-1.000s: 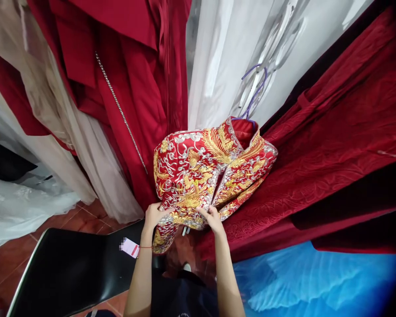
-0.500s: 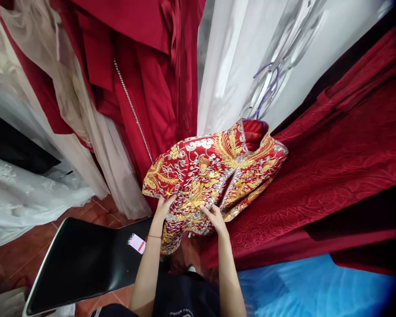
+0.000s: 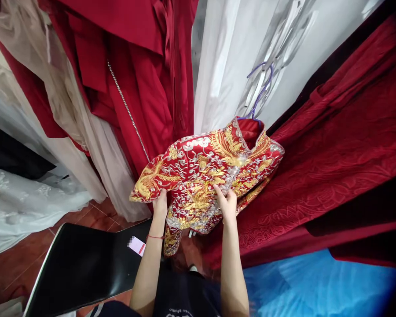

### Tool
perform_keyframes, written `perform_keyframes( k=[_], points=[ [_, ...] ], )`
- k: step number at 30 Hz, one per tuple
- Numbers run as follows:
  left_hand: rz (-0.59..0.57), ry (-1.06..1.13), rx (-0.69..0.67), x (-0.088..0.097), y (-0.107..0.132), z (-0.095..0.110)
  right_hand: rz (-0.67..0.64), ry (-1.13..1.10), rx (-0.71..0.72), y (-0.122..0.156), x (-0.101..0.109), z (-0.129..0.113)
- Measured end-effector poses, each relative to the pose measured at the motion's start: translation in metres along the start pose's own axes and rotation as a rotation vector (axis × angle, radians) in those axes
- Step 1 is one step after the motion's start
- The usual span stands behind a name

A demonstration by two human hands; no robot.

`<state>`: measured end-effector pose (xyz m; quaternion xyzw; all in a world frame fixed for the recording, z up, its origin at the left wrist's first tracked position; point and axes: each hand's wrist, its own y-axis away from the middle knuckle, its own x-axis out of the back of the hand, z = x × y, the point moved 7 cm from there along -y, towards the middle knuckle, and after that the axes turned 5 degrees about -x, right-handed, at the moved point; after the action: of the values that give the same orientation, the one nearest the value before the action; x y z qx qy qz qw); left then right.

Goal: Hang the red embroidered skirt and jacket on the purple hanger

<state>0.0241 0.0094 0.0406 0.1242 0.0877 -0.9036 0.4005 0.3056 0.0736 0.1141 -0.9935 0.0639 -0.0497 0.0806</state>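
A red jacket [image 3: 203,162] with gold and silver embroidery and a stand-up collar hangs tilted from a purple hanger [image 3: 270,79]. My left hand [image 3: 160,203] is closed on the lower side of its sleeve, with the fingers hidden in or behind the cloth. At the front opening, my right hand [image 3: 228,203] pinches the jacket's front edge between thumb and fingers. The other sleeve hangs on the right side, partly hidden behind the front panel.
Red garments [image 3: 145,66], pale gowns [image 3: 102,154] and a patterned dark red dress [image 3: 333,163] hang close around. A black chair [image 3: 82,259] bears a pink-and-white card [image 3: 137,246]. Blue fabric [image 3: 317,286] lies at lower right, above a red tiled floor [image 3: 23,264].
My right hand has moved up and right along the jacket's front, drawing the panels closer together. My left hand has pulled the sleeve outward to the left, and it is spread wider.
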Motion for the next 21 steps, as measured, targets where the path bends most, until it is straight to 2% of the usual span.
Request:
perform_keyframes(
  k=[3,4,7,10,12,14,17,19,21],
  points=[
    [0.169,0.122,-0.099,0.033,-0.007,0.018,-0.037,-0.020,0.040,0.002,0.001,0.005],
    [0.184,0.176,-0.128,0.043,-0.009,0.024,-0.044,-0.041,0.055,0.002,0.003,0.006],
    [0.118,0.268,-0.156,0.065,-0.014,0.039,-0.018,-0.088,0.002,-0.005,0.001,0.019],
    [0.084,0.265,-0.121,0.082,-0.015,0.043,-0.022,-0.070,-0.119,-0.015,-0.021,0.040],
    [0.083,0.291,-0.131,0.090,-0.016,0.047,-0.045,-0.050,-0.143,-0.018,-0.037,0.046],
    [0.119,0.312,-0.184,0.098,-0.016,0.056,-0.088,-0.072,-0.103,-0.018,-0.047,0.036],
    [0.235,0.299,-0.263,0.106,-0.014,0.075,-0.155,-0.170,0.015,-0.020,-0.045,-0.004],
    [0.334,0.301,-0.308,0.109,-0.011,0.089,-0.092,-0.191,0.071,-0.025,-0.032,-0.033],
    [0.453,0.302,-0.364,0.112,-0.005,0.105,0.035,-0.171,0.127,-0.033,-0.017,-0.058]
  ],
)
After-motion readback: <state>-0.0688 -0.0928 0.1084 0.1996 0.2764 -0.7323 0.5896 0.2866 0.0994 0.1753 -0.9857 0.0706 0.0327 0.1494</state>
